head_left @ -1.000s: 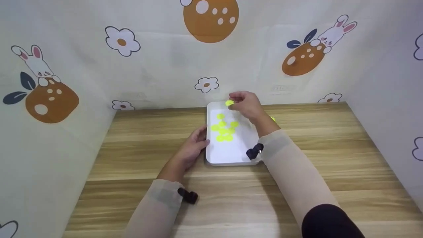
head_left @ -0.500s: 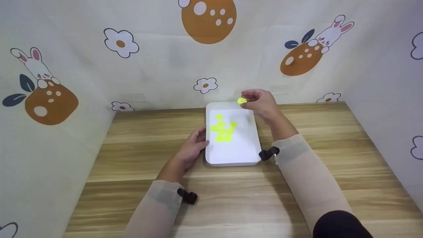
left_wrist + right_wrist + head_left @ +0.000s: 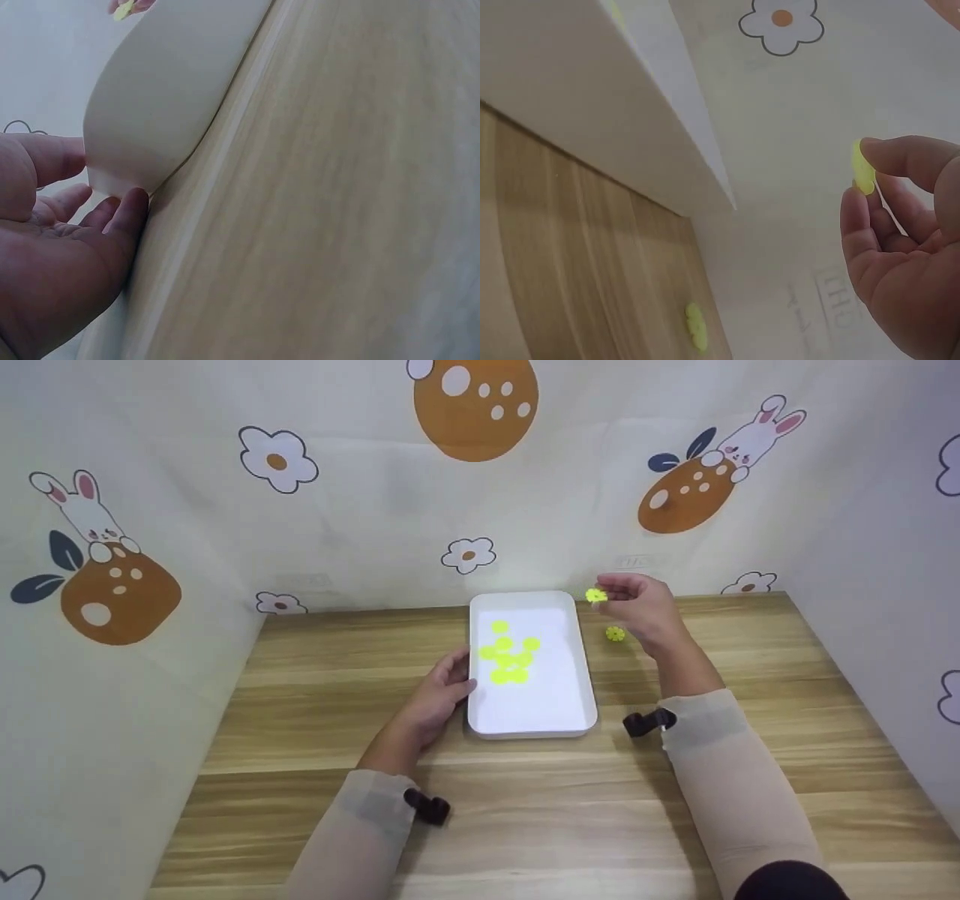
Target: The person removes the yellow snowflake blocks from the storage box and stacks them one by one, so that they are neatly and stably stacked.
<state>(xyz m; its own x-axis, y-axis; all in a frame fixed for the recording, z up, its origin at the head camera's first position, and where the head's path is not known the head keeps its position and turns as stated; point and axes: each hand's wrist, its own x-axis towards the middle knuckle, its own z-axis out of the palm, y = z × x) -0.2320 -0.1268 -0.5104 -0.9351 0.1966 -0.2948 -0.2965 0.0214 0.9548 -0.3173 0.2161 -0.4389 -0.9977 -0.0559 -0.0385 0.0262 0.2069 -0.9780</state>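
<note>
A white tray (image 3: 532,712) lies on the wooden table, with several bright yellow, flower-shaped pieces (image 3: 501,661) inside, mostly clustered in its left half. At the tray's left side my left hand (image 3: 436,697) holds the edge. In the left wrist view the thumb and fingertips of this hand (image 3: 75,247) meet the tray's outer wall (image 3: 165,82). To the right of the tray's far end, my right hand (image 3: 643,607) pinches one yellow flower-shaped piece (image 3: 863,168) between thumb and fingertips, raised above the table. Another yellow flower-shaped piece (image 3: 615,634) lies on the table below that hand.
Patterned cloth (image 3: 360,510) with rabbits, fruit and flowers closes off the back and both sides of the wooden table (image 3: 315,682). Each sleeve bears a small black device, one on the left (image 3: 427,807) and one on the right (image 3: 649,723).
My right hand has moved right, from above the tray's far end to beyond its right side, keeping the yellow piece pinched. The piece on the table has come into full view. My left hand stays put.
</note>
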